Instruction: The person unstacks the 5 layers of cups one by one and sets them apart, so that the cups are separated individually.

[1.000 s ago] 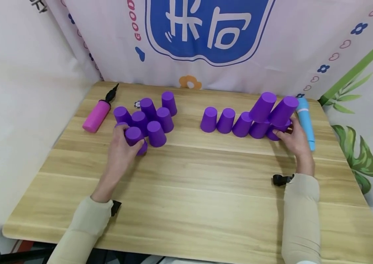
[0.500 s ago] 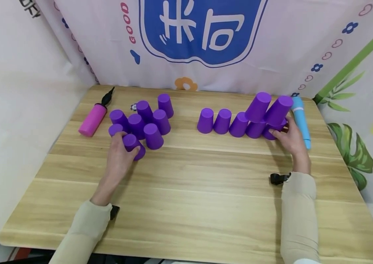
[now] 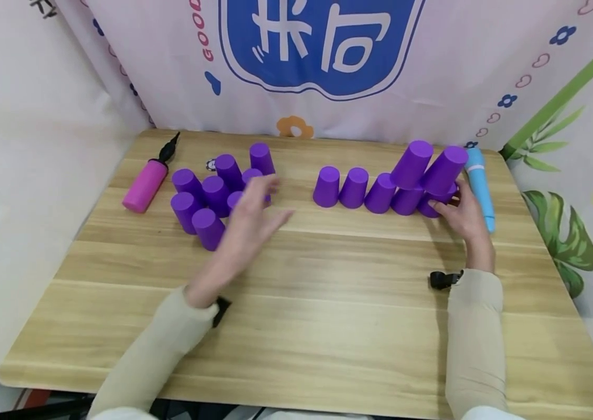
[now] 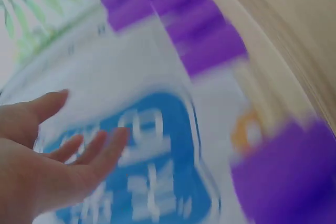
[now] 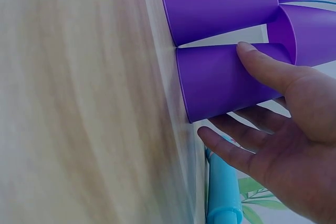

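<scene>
My left hand (image 3: pixel 246 227), blurred, hovers with spread, nearly straight fingers and holds nothing. From the head view it overlaps part of the left cluster of upside-down purple cups, whose front cup (image 3: pixel 208 228) stands beside it. On the right, a row of upside-down purple cups (image 3: pixel 326 188) carries a second layer at its right end, two cups (image 3: pixel 413 166) side by side. My right hand (image 3: pixel 466 216) holds the row's rightmost bottom cup (image 5: pixel 226 82), thumb on one side and fingers on the other, the fingers partly hidden behind it.
A pink hand pump (image 3: pixel 145 186) with a black nozzle lies at the table's back left. Right of the cup row lies a blue tube-shaped object (image 3: pixel 480 189). A printed cloth (image 3: pixel 170 76) hangs behind the wooden table (image 3: pixel 327 326).
My left hand has let go of the front cup of the left cluster, risen and swung right, its fingers opening. My right hand stays at the rightmost bottom cup.
</scene>
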Tool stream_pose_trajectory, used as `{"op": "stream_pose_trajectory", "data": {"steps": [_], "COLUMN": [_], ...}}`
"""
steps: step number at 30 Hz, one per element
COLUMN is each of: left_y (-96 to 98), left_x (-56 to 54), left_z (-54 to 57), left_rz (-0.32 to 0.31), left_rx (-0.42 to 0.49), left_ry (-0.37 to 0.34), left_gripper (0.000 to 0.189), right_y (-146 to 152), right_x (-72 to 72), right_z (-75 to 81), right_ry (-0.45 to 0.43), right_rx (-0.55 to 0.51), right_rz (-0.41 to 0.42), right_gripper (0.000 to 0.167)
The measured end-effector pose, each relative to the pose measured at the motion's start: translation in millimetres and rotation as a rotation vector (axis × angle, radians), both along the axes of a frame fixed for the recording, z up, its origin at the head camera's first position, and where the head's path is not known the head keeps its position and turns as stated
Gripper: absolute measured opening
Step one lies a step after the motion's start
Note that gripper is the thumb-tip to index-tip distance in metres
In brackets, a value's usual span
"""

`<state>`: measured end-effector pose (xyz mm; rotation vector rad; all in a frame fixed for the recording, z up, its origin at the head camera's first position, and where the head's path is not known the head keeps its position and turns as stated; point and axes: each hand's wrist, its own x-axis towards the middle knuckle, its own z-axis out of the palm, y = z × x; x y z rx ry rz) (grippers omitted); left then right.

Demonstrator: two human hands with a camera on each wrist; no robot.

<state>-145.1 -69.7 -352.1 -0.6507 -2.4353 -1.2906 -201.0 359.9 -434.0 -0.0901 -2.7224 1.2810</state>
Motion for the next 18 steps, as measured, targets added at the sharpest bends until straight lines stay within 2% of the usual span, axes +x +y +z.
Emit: {"op": "stream_pose_trajectory", "data": {"steps": [2, 4, 7, 10, 13, 18], "left_y": [31.3, 64.1, 110.9, 149.7, 178.0, 203.9], "left_x": [-14.6, -30.9, -55.4, -77.5, -94.8, -110.3], "left_z": [3.8, 7.8, 12.0, 10.4, 3.8, -8.1], "left_rz": [-0.104, -0.183, -0.237, -0.245, -0.23, -0.21], "left_rx": [0.054, 0.117, 0.156, 0.175, 0.155, 0.082], "left_ry": [-0.07, -0.138, -0.224, -0.309, -0.38, -0.371], "left_gripper": [0.054, 0.056, 0.064, 0.075, 0.081, 0.083], "right_y": [-0.2, 0.8, 3.7, 4.3, 3.9, 1.6], "right_x": [-0.3, 0.1, 0.4, 0.0, -1.1, -1.6], "right_z": [0.3, 0.5, 0.6, 0.5, -0.5, -0.3], "right_ry": [0.002, 0.004, 0.007, 0.008, 0.005, 0.005], "right_rx": [0.002, 0.003, -0.001, -0.004, -0.006, -0.003], "right_rz": [0.001, 0.001, -0.004, -0.006, -0.01, 0.004], "right_gripper": [0.073, 0.073, 0.073, 0.073, 0.073, 0.073]}}
